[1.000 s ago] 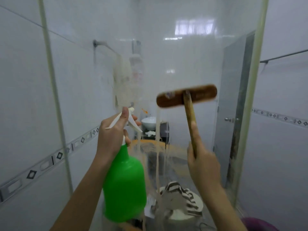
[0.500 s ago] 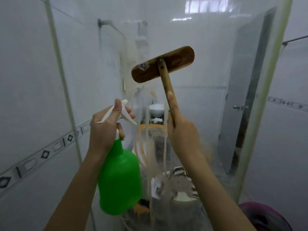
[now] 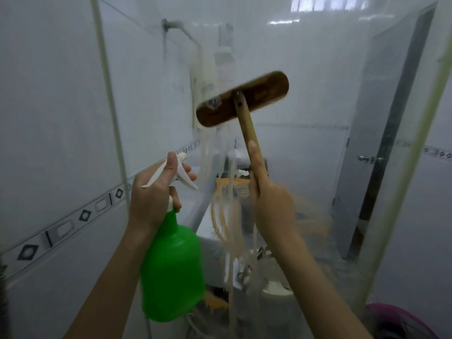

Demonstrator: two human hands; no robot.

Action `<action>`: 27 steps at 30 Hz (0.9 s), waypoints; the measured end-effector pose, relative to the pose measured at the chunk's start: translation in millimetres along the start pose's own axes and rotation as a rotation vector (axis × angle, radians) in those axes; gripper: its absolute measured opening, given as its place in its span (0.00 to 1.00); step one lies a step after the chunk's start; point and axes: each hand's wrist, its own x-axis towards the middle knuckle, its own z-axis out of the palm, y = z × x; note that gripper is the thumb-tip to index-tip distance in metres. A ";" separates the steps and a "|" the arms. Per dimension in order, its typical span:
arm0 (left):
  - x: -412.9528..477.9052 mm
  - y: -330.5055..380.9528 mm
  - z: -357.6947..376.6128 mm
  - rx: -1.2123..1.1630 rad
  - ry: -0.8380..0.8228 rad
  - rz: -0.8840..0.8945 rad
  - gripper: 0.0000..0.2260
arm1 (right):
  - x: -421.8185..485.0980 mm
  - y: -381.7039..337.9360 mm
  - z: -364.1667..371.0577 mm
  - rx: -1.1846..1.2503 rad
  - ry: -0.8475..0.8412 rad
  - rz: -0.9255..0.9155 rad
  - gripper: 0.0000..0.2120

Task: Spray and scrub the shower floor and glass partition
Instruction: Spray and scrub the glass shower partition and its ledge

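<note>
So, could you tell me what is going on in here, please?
A person is cleaning the glass partition. Their left hand grips a green spray bottle while their right hand holds a wooden brush by its handle, head up at the glass. Below it, yellowish streaks run down the pane.

Obscured: blur, occlusion, crop.
Right hand (image 3: 271, 209) below scrub brush (image 3: 242, 99) motion-blurred; bristles hidden behind brush head; purple basin (image 3: 401, 321), lower right of brush, cropped.

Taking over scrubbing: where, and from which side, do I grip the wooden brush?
Grip the wooden brush low on its bare handle, probably from below on the near side, as the right hand does: it slants down toward the camera, head facing the glass partition.
</note>
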 end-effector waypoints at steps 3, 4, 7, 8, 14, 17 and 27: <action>1.4 -3.2 -3.0 0.017 0.021 0.046 0.18 | -75.2 24.9 8.9 0.017 -0.150 0.056 0.39; 2.7 -5.5 -3.1 0.033 0.027 0.044 0.17 | -81.4 29.2 10.2 0.009 -0.187 0.049 0.41; 5.1 -13.7 2.0 0.167 0.003 0.034 0.18 | -32.1 19.5 -1.0 0.021 -0.033 -0.026 0.34; 4.3 -14.6 5.4 0.195 -0.001 0.039 0.20 | -8.2 13.5 -9.1 0.047 0.040 -0.027 0.32; 6.9 -16.9 36.6 0.025 -0.118 -0.004 0.20 | 54.9 11.7 -56.5 0.122 0.194 0.059 0.30; 7.8 -18.2 49.5 -0.047 -0.115 -0.048 0.19 | 44.8 15.0 -59.8 0.092 0.162 0.034 0.30; 13.1 -24.0 50.2 -0.085 -0.005 -0.067 0.23 | 37.8 23.4 -66.2 0.073 0.105 0.023 0.30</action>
